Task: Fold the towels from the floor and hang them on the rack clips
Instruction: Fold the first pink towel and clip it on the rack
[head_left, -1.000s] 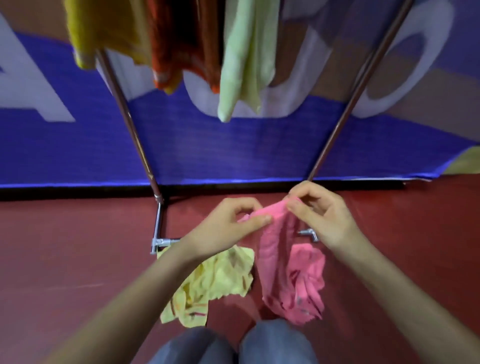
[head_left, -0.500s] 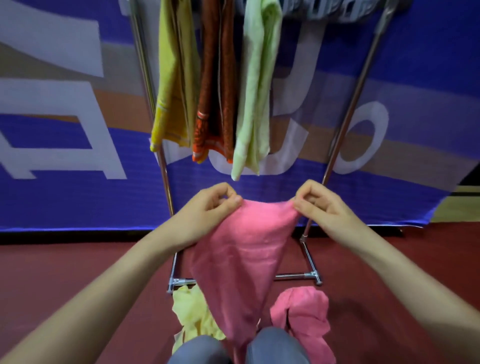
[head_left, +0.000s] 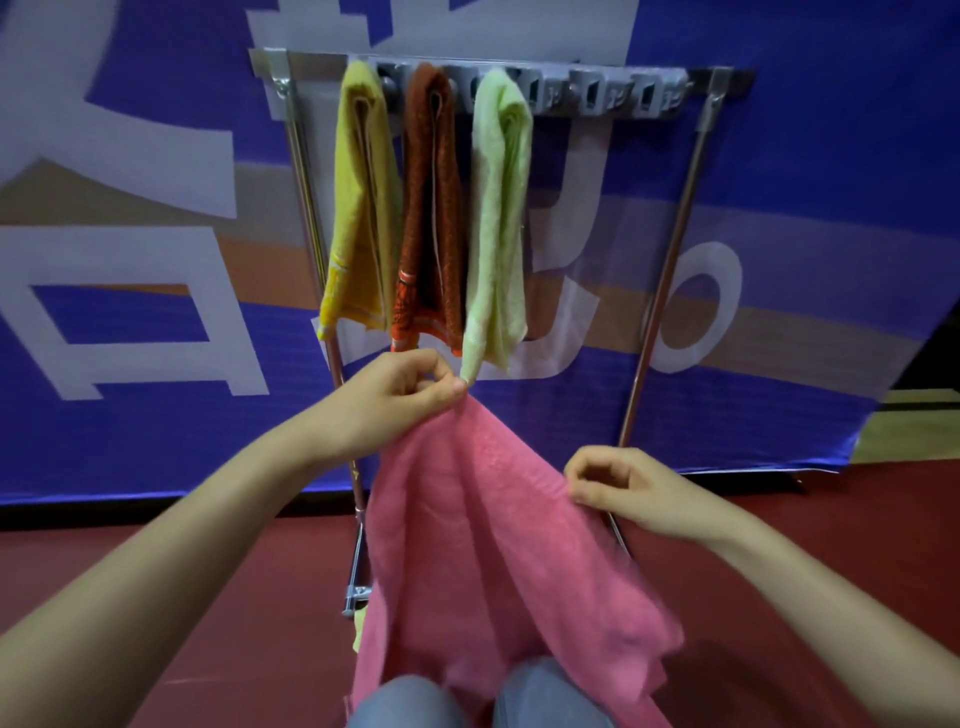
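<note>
A pink towel (head_left: 483, 540) hangs spread in front of me, down over my knees. My left hand (head_left: 400, 395) pinches its top corner, just below the hanging towels. Lower and to the right, my right hand (head_left: 623, 488) pinches the towel's right edge. Behind stands a metal rack with a bar of grey clips (head_left: 613, 93) along its top. A yellow towel (head_left: 358, 208), a rust-orange towel (head_left: 431, 208) and a pale green towel (head_left: 498, 218) hang folded from the left clips. The clips on the right hold nothing.
The rack's chrome legs (head_left: 670, 270) splay down to a dark red floor (head_left: 156, 597). A blue printed banner (head_left: 130, 415) stands close behind the rack. A scrap of yellow cloth (head_left: 358, 631) shows at the rack's left foot. My grey-clad knees (head_left: 545, 696) fill the bottom centre.
My view has tilted up, so the rack's clip bar now shows. My left hand rose with the towel's corner, while my right hand dropped and shifted along the towel's right edge.
</note>
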